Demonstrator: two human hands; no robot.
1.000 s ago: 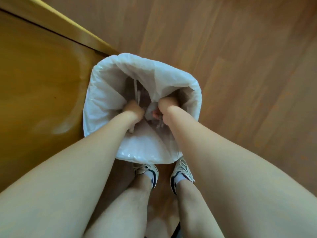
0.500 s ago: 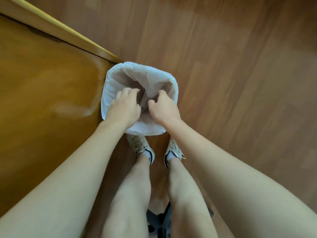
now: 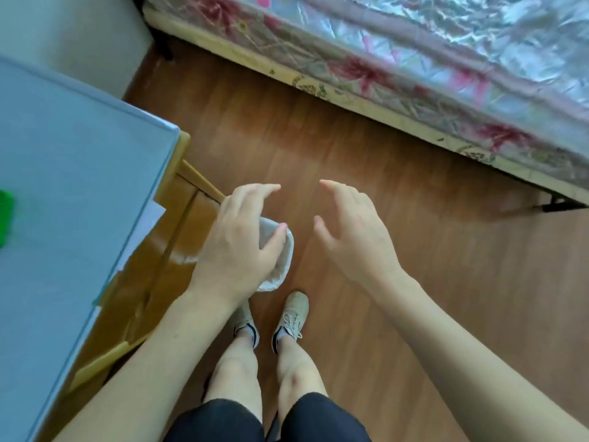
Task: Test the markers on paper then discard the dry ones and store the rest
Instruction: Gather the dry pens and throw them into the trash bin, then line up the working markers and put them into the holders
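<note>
Hands: left hand [image 3: 237,240] and right hand [image 3: 353,232] are now raised above the floor, fingers spread and relaxed, holding nothing.
Bin: white-lined bin [image 3: 280,260] sits low beside the desk [image 3: 73,173], partly behind the left hand.
Markers: none visible — cannot tell where they lie.
Change: both hands were inside the liner a second ago; the discard looks done.

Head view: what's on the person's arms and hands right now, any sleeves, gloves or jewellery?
Nothing visible: the left hand and right hand are bare, no gloves, rings or watch, and both forearms show no sleeves. Lower down, dark shorts and pale lace-up sneakers show.
</note>
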